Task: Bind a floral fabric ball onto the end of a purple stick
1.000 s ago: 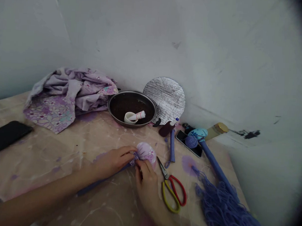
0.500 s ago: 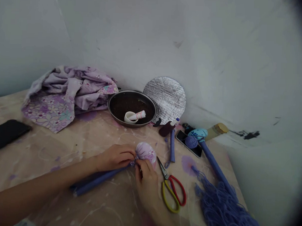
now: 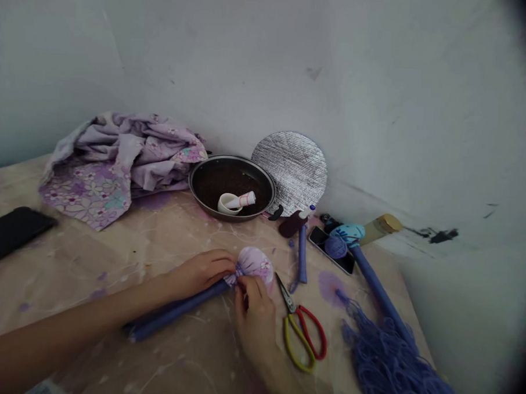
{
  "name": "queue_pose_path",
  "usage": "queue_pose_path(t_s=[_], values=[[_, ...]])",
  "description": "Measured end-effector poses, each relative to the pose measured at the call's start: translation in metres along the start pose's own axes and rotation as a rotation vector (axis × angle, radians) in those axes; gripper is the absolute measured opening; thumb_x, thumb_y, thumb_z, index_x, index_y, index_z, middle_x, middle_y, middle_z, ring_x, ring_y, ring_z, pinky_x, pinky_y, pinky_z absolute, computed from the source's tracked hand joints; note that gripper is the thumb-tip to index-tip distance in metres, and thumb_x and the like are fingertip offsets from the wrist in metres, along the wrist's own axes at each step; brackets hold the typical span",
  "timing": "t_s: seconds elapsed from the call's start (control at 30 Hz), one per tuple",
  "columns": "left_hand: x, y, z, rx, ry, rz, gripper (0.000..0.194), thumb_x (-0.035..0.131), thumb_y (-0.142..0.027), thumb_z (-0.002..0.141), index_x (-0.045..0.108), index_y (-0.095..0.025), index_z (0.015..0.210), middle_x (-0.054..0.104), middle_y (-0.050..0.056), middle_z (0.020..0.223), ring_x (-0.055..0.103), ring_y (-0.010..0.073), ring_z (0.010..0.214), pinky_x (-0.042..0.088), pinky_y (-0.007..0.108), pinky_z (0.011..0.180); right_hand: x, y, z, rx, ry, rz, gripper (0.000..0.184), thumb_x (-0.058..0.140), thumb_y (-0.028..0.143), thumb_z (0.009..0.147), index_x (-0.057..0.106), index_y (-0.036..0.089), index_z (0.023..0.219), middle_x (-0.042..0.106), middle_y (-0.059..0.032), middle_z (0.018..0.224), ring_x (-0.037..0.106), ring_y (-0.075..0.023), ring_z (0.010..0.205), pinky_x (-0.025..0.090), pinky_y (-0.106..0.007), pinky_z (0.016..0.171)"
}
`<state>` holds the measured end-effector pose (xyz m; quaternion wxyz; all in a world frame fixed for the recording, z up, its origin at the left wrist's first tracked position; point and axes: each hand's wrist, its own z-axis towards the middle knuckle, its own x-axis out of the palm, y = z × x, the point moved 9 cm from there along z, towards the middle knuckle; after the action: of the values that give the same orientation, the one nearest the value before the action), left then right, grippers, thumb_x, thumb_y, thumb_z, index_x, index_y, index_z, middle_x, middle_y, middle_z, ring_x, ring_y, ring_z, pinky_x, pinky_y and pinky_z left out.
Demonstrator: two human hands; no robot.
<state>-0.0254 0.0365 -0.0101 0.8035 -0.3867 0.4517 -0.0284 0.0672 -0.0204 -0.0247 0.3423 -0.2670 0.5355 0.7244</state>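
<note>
A purple-wrapped stick (image 3: 175,311) lies on the table with a rounded head of lilac flowered cloth (image 3: 255,262) at its far end. My left hand (image 3: 201,271) is closed around the stick just below the cloth head, where the cloth gathers. My right hand (image 3: 252,314) pinches the same gathered neck from the near side, fingers pressed together. What the fingertips pinch there is too small to make out.
Scissors (image 3: 303,330) with red and yellow handles lie right of my right hand. A second purple stick with a blue head (image 3: 375,281), purple yarn (image 3: 390,365), a phone (image 3: 333,249), a dark pan (image 3: 231,187), crumpled flowered fabric (image 3: 116,161) and a black phone (image 3: 11,232) lie around.
My left forearm has shifted, uncovering more of the purple stick. Both hands stay at the cloth head's neck with only small finger movements.
</note>
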Motion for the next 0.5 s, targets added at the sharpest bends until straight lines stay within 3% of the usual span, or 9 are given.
queue_pose_path(t_s=[0.13,0.3,0.5], values=[[0.003,0.001,-0.002,0.059,0.017,0.039,0.025,0.043,-0.018,0.089,0.064,-0.018,0.103,0.065,0.007,0.104,0.059,0.0183,0.098,0.047,0.029,0.089,0.000,0.000,0.000,-0.003,0.002,-0.005,0.020,0.042,0.014,0.089,0.059,0.018,0.098,0.063,-0.0076,0.090,0.061,-0.0205,0.080,0.049,-0.035,0.073],[0.009,-0.002,-0.004,0.061,0.127,0.174,0.028,0.040,-0.019,0.090,0.061,-0.018,0.109,0.064,0.008,0.110,0.058,0.0208,0.103,0.045,0.032,0.092,-0.002,0.002,-0.001,-0.024,-0.018,-0.016,0.021,0.041,0.013,0.089,0.059,0.018,0.098,0.064,-0.0080,0.089,0.061,-0.0207,0.079,0.049,-0.034,0.071],[0.013,-0.004,-0.009,0.035,0.073,0.240,0.026,0.037,-0.020,0.091,0.060,-0.018,0.103,0.064,0.007,0.105,0.059,0.0198,0.097,0.047,0.032,0.088,-0.002,0.001,-0.001,-0.032,0.003,-0.023,0.021,0.042,0.014,0.089,0.060,0.018,0.100,0.064,-0.0080,0.090,0.062,-0.0207,0.079,0.050,-0.034,0.071]])
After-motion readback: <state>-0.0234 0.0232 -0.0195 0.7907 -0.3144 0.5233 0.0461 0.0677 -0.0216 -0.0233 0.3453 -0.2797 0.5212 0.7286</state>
